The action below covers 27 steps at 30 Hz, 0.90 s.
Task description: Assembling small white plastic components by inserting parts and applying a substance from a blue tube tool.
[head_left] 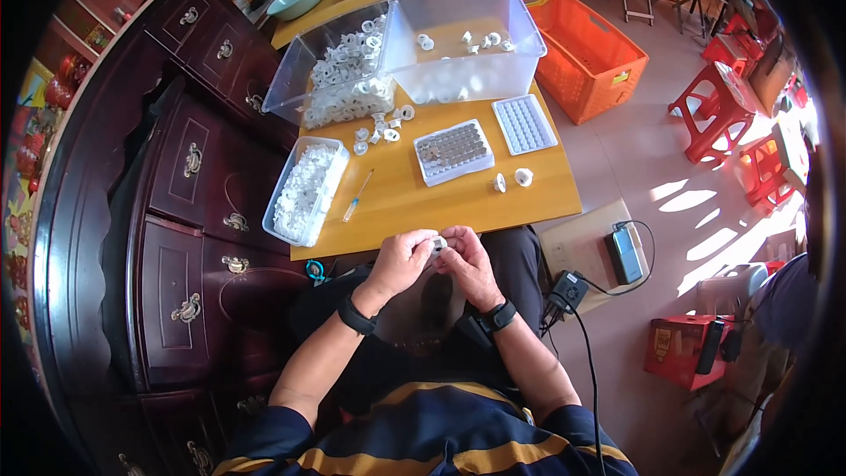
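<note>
Just off the table's near edge, my left hand (401, 263) and my right hand (470, 269) are closed together on a small white plastic fitting (438, 245), pinched between thumbs and fingers. My fingers hide much of it. On the wooden table (397, 211) ahead lies a thin tool with a blue part (355, 203), perhaps a small screwdriver. A white tray (454, 152) carries rows of small grey pieces. To its right rest two white round fittings, one upright (500, 182) and one beside it (524, 177).
A shallow box of small white pieces (304, 194) stands at the table's left. Behind are a translucent bin full of white fittings (286, 92), another holding a few (467, 9), loose fittings (383, 128), and a white slotted tray (523, 124). An orange crate (586, 62) and dark cabinet (211, 159) flank the table.
</note>
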{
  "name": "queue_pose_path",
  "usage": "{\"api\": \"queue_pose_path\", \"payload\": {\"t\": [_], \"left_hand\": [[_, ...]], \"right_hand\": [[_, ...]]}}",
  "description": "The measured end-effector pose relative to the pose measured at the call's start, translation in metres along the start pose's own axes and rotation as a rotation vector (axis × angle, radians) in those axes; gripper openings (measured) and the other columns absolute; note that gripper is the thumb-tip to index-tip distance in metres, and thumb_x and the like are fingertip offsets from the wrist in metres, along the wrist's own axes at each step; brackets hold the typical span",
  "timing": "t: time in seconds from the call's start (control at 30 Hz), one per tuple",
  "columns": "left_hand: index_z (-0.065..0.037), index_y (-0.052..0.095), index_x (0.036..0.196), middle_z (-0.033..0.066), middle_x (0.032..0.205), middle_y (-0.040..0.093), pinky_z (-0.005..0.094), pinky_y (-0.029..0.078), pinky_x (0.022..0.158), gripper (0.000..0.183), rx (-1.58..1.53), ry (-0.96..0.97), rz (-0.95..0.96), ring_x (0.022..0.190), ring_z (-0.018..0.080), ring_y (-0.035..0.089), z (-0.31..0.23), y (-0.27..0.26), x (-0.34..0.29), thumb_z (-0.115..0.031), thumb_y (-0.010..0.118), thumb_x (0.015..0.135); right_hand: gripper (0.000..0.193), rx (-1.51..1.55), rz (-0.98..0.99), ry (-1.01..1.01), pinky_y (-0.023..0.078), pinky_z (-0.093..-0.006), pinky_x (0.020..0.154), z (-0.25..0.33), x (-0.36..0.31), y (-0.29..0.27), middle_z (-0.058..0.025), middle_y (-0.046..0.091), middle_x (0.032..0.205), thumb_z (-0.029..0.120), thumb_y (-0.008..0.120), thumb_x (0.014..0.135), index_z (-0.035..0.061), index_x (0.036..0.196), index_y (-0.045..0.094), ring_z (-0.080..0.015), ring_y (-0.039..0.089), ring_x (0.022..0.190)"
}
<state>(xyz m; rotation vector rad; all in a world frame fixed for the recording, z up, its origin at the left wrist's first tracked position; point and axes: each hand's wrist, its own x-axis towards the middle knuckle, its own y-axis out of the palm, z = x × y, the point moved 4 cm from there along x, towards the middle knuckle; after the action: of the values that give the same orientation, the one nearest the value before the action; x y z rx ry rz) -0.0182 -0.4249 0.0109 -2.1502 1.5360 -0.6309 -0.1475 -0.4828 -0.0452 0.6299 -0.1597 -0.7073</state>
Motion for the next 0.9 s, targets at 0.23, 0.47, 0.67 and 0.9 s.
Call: {"api": "queue_pose_path", "payload": {"t": [0.23,0.47,0.67,0.9], "left_hand": [[0.004,0.068,0.097,0.0145,0.076,0.068,0.0339,0.051,0.061,0.015,0.266,0.137,0.233,0.067,0.0222,0.067,-0.028,-0.01,0.02,-0.005,0.064,0.084],[0.002,0.069,0.095,0.0104,0.076,0.069,0.0291,0.051,0.062,0.014,0.076,-0.063,0.178,0.065,0.0134,0.064,-0.025,-0.02,0.026,-0.007,0.067,0.085],[-0.003,0.069,0.09,0.0103,0.071,0.068,0.0315,0.051,0.058,0.009,0.146,0.001,-0.033,0.062,0.0181,0.066,-0.02,-0.032,0.05,-0.009,0.067,0.084],[-0.006,0.071,0.088,0.0127,0.081,0.068,0.0384,0.053,0.065,0.011,0.437,0.189,-0.162,0.074,0.0299,0.067,-0.021,-0.038,0.112,-0.013,0.068,0.081]], "right_hand": [[0.028,-0.027,0.004,0.04,0.054,-0.0237,0.074,0.0,0.0,-0.001,-0.0041,0.063,0.098,0.008,0.056,0.098,0.0054,0.125,0.049,-0.0101,0.064,0.084],[0.025,0.311,-0.037,0.162,0.056,-0.0254,0.076,0.0,0.002,-0.007,-0.0047,0.064,0.098,0.007,0.056,0.097,0.0059,0.122,0.055,-0.0128,0.066,0.083],[0.022,0.233,0.043,0.101,0.055,-0.0251,0.076,-0.006,0.001,-0.01,-0.0034,0.065,0.098,0.008,0.057,0.096,0.0035,0.118,0.058,-0.0121,0.066,0.084],[0.022,-0.035,0.203,0.266,0.053,-0.0228,0.08,-0.017,-0.005,0.007,-0.0019,0.064,0.102,0.002,0.056,0.094,0.0029,0.117,0.06,-0.01,0.065,0.088]]}}
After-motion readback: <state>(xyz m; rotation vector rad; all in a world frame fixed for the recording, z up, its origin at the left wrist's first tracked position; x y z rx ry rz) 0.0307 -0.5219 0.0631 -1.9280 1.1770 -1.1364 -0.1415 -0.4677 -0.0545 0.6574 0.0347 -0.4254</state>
